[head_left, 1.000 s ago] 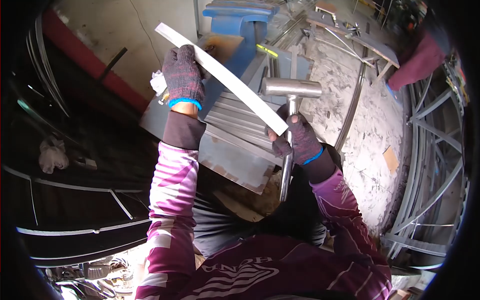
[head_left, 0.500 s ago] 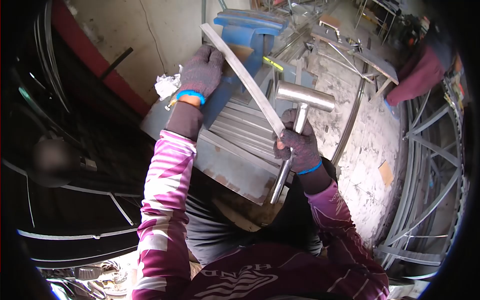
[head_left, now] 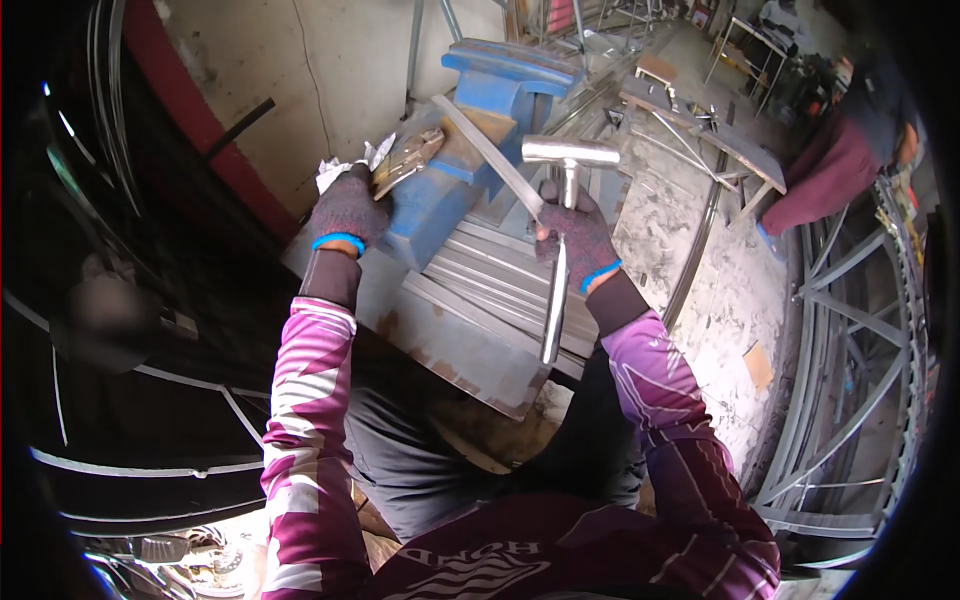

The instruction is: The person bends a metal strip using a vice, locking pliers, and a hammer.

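Note:
My right hand (head_left: 580, 230), gloved, is closed round the shiny handle of a steel hammer (head_left: 570, 152) and also pinches the near end of a metal bar (head_left: 490, 155). The bar slants up and left across a blue bench vise (head_left: 430, 205). My left hand (head_left: 350, 212), gloved too, is off the bar, beside crumpled white wrapping (head_left: 330, 172) and against the lower end of a worn, brownish metal tool (head_left: 410, 160), whose kind I cannot make out. Its fingers are mostly hidden, so any grip on the tool does not show.
Several metal lengths (head_left: 490, 275) lie side by side by the vise on a grey metal surface (head_left: 440, 340). A low wooden bench (head_left: 735, 150) stands on the right, near another person's maroon trousers (head_left: 825, 180). Welded metal frames (head_left: 850, 350) line the far right.
My left hand has left the bar and drawn back left towards the wrapping, uncovering the brownish tool. The hammer and the bar's near end have shifted left and up with my right hand.

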Demonstrator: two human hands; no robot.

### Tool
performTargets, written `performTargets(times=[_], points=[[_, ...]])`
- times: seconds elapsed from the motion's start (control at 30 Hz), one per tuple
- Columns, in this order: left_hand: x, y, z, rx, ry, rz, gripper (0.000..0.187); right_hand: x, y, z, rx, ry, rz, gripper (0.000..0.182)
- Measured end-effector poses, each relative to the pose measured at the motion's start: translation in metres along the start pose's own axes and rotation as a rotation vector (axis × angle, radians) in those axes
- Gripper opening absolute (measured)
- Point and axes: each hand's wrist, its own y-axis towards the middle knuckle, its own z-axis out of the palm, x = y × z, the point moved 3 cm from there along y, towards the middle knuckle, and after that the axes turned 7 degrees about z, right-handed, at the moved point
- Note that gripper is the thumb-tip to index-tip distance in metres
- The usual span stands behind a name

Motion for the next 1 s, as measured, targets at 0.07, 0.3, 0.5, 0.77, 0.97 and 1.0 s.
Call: performTargets(times=[0.07,0.3,0.5,0.77,0.97,1.0], points=[[0.008,0.001,0.005,-0.056,-0.014,-0.014,0.045,-0.005,0.027,0.008,-0.008,-0.037,0.009,0.029],[-0.022,0.024,-0.018,0.103,-0.024,0.197,0.042,-0.015,0.093,0.029,0.013,-0.109,0.011,0.029],[-0.013,0.033,0.007,0.140,-0.101,0.194,0.033,-0.013,0.111,0.018,0.160,-0.176,-0.118,0.029],[-0.009,0.037,0.012,0.130,-0.132,0.232,0.033,-0.012,0.122,0.018,0.003,-0.271,-0.188,0.028],[-0.008,0.035,0.005,0.171,-0.142,0.264,0.031,-0.014,0.135,0.019,-0.127,-0.483,-0.198,0.028],[-0.009,0.036,0.004,0.177,-0.170,0.290,0.030,-0.014,0.134,0.020,-0.131,-0.481,-0.197,0.028]])
